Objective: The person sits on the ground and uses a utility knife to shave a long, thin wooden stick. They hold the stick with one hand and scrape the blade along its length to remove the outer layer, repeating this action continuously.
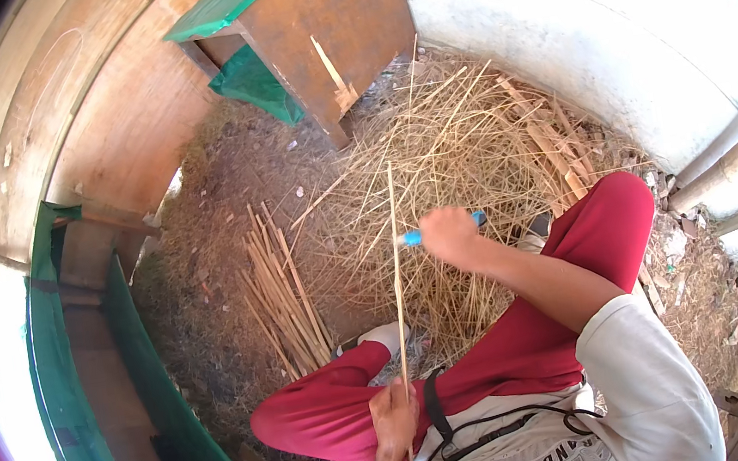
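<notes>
My left hand (pixel 395 421) is closed around a long, thin bamboo strip (pixel 402 319) by my lap. The strip stands out ahead of me, its far end above the littered ground. In a fist, my right hand (pixel 451 238) grips a blue-handled tool (pixel 412 238). Blue shows on both sides of the fist, and the tool's left end meets the strip partway along. Its working edge is too small to make out. Beyond that hand spreads a heap of thin shavings (pixel 432 143). A bundle of split bamboo sticks (pixel 275 285) lies left of the strip.
A brown wooden cabinet (pixel 332 21) with a green cover stands at the far side. Green-edged wooden benches (pixel 147 353) line the left. Thicker bamboo pieces (pixel 554 145) lie by the pale wall (pixel 587 43) at the right. My bent legs (pixel 496 344) flank the work.
</notes>
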A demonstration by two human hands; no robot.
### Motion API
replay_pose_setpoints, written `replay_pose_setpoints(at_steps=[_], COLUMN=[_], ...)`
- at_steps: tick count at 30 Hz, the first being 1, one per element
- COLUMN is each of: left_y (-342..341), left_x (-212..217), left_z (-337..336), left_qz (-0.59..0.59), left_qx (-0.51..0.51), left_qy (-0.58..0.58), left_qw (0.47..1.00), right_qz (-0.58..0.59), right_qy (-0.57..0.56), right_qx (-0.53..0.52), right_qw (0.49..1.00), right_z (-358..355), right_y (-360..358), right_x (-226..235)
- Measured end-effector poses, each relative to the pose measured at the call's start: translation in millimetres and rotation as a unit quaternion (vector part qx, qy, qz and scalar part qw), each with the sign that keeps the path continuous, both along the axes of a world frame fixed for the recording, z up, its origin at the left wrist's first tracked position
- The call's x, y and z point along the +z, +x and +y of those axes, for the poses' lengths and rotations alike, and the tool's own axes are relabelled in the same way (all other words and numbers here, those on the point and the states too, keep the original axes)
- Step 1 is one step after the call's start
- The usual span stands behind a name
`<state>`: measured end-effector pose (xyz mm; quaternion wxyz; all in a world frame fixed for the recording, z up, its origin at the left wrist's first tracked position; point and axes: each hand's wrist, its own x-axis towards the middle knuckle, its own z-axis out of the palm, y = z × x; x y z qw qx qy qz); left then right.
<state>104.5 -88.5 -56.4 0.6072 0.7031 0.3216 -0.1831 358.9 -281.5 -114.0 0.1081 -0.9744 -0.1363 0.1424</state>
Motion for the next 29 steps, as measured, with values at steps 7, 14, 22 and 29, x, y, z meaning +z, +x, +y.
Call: replay_pose_setpoints(at_steps=[7,14,22,29], left_y=[-76,-63,0,17], left_x=[33,3,7,-14], left_z=[49,68,36,38], left_qz=[0.161,-0.060,-0.083,-0.069], left_qx=[0.022,-0.009,-0.076,-0.015], left_qy=[-0.103,0.135,0.016,0.065], left_qw=[0.981,0.989,0.994,0.995], right_qz=[-0.027,-0.056,-0.040,-0.030], right_qy=[0.003,0.075,0.168,0.126], right_qx=[-0.172,-0.064,-0.037,0.024], right_qw=[0.985,0.994,0.984,0.991], right_z=[-70,-19,-11,-10], right_y=[57,31,5,-6], right_x=[-41,1,41,26])
